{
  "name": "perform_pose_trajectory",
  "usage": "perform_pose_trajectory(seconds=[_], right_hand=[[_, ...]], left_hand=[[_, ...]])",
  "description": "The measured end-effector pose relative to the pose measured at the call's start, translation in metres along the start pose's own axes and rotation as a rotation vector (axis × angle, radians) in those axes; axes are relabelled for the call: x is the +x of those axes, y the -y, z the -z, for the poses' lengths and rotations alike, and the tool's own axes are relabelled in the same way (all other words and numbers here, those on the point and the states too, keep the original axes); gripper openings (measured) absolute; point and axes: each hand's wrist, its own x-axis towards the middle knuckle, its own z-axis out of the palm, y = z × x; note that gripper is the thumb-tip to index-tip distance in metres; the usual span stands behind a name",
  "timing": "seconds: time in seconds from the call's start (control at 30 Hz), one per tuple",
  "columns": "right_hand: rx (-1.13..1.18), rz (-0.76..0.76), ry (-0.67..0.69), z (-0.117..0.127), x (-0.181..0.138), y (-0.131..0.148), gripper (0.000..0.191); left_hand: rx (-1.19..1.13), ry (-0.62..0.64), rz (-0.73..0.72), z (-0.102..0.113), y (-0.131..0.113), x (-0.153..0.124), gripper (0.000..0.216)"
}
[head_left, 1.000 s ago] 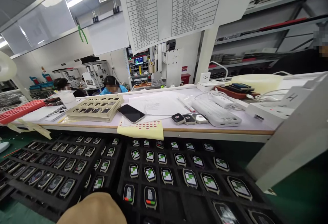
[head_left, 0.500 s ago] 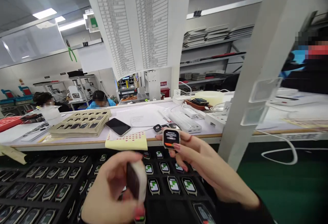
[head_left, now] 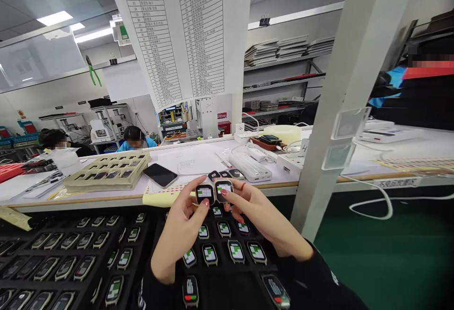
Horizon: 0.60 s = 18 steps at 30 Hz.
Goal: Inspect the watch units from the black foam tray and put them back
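Note:
My left hand (head_left: 179, 232) pinches a small watch body (head_left: 205, 193) with a lit screen, held up facing me. My right hand (head_left: 264, 220) grips a second watch body (head_left: 223, 190) right beside it, the two nearly touching. Both are held above a black tray (head_left: 227, 253) filled with several watch bodies showing green-and-white screens. A red-nailed thumb rests on the lower edge of each held watch.
Another black tray (head_left: 64, 258) of dark-screened watches lies at the left. Behind on the white bench sit a beige tray (head_left: 106, 173), a phone (head_left: 160, 175), a yellow sticker sheet (head_left: 159, 198), white power strips (head_left: 250, 168) and cables. A white post (head_left: 333, 111) stands at the right. People work beyond.
Both hands came up into view, each taking a watch body. The left hand turned its watch screen-up and brought it beside the right hand's watch. The view swung right.

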Motion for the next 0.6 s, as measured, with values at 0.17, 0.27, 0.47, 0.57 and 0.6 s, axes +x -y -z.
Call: perform_pose_trajectory(seconds=[0.17,0.27,0.47,0.57,0.6], right_hand=[[-0.014,-0.027,-0.035,0.001,0.004,-0.009,0.064],[0.017,-0.029,-0.051,0.001,0.005,-0.010,0.059],[0.181,-0.036,-0.111,0.005,0.007,-0.016,0.048],[0.228,-0.053,-0.114,0.008,0.007,-0.019,0.048],[0.231,-0.055,-0.102,0.008,0.007,-0.020,0.046]], left_hand=[[0.070,-0.041,0.012,-0.001,0.000,0.004,0.044],[0.076,-0.050,0.011,-0.001,0.001,0.005,0.042],[0.074,-0.059,0.005,0.000,0.004,0.008,0.041],[0.062,-0.063,-0.002,0.000,0.008,0.011,0.042],[0.057,-0.065,-0.006,0.000,0.010,0.012,0.043]])
